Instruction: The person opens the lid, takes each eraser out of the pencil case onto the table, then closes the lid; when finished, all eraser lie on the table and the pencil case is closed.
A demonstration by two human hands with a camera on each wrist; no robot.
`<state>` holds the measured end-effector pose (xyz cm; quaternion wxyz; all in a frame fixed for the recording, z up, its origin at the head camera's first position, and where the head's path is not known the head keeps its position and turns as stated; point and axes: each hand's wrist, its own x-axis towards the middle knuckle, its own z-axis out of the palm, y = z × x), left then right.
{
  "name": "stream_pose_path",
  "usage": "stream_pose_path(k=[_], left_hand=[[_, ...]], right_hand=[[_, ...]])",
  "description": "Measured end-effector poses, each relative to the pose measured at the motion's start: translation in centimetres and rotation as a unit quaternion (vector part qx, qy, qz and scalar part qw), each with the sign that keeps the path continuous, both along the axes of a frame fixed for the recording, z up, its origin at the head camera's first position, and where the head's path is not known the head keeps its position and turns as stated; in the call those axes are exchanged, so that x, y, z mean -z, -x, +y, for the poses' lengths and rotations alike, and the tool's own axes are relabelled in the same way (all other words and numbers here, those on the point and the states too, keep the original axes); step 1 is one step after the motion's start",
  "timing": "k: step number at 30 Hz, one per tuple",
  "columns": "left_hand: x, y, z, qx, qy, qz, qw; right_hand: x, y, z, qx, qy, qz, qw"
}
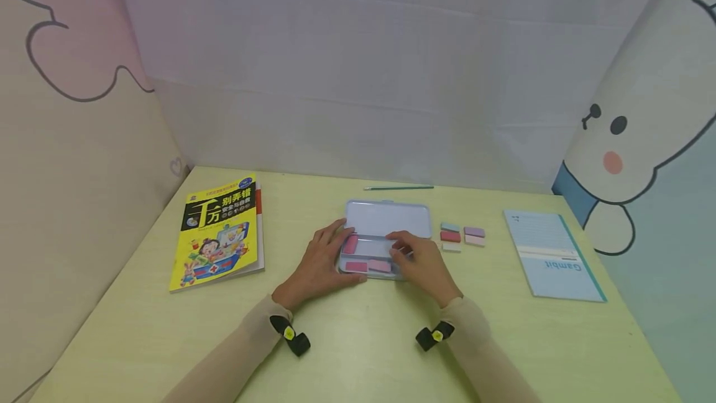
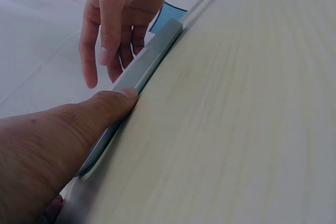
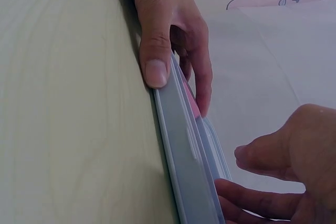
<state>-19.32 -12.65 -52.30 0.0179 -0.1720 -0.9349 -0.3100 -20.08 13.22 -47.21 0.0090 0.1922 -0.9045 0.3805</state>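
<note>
A flat pale-blue case (image 1: pixel 388 219) lies opened on the table, its lid folded back behind a tray with compartments. Inside are a pink block (image 1: pixel 350 244) at the upper left, a deeper pink block (image 1: pixel 357 267) and a light pink block (image 1: pixel 380 265) in the front row. My left hand (image 1: pixel 317 266) holds the case's left end, thumb on the front wall and fingers over the far side. Over the right end hovers my right hand (image 1: pixel 426 266), fingers loosely bent; the right wrist view shows a gap between its thumb and forefinger, nothing between them.
Right of the case lie several loose blocks, among them a red one (image 1: pixel 450 237) and a purple one (image 1: pixel 474 231). A green pencil (image 1: pixel 399 188) lies behind the lid. The yellow book (image 1: pixel 218 235) is at left, a pale-blue notebook (image 1: pixel 554 257) at right.
</note>
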Motion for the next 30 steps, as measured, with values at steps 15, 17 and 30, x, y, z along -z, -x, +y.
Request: stream_pose_path(k=[15,17,30], left_hand=[[-0.3,0.0,0.0,0.003,-0.006,0.000,1.0000],[-0.3,0.0,0.0,0.003,-0.009,0.003,1.0000],[0.1,0.1,-0.1,0.004,-0.017,0.015,0.9997]], right_hand=[[0.7,1.0,-3.9,-0.005,0.009,-0.004,0.9999],[0.9,1.0,-4.4,-0.004,0.010,0.001,0.9999],[1.2,1.0,-7.0,0.050,-0.051,0.000,0.9974]])
